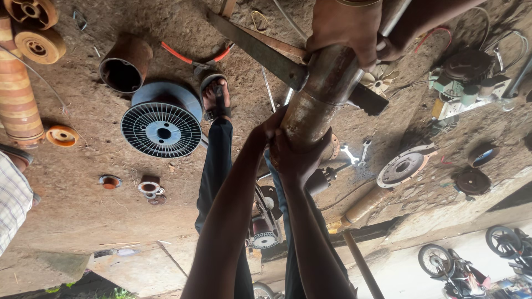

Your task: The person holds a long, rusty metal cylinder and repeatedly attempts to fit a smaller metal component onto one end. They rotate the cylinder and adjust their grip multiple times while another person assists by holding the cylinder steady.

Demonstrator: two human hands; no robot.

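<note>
- The rusty pipe (324, 88) is held in both of the person's hands: the left hand (270, 126) is wrapped over its near side, and the right hand (296, 160) is closed round it just below, the two touching.
- Both hands are pressed tight on the pipe, with the fingers curled round the metal; no gap is seen between palm and pipe.
- Further along the pipe, well beyond the grip, it is clasped by another person's hand (346, 27).
- Between that hand and the grip, the pipe is crossed by a flat steel bar (257, 50), which lies against its wall.
- As a judgement: the hold is best kept close together and square to the pipe, with the wrists in line with the forearms, so that the surface does not slip through the palms; the fingers are best kept clear of the bar.
- The pipe is round and thick, brown with rust near the grip and a greyer, cleaner steel beyond it, where a wider sleeve begins.
- Beside the grip, a sandalled foot (216, 97) and a finned round cover (162, 124) are seen on the dirt floor (83, 194); on the other side lie spanners (354, 152) and a round flange (404, 166).
</note>
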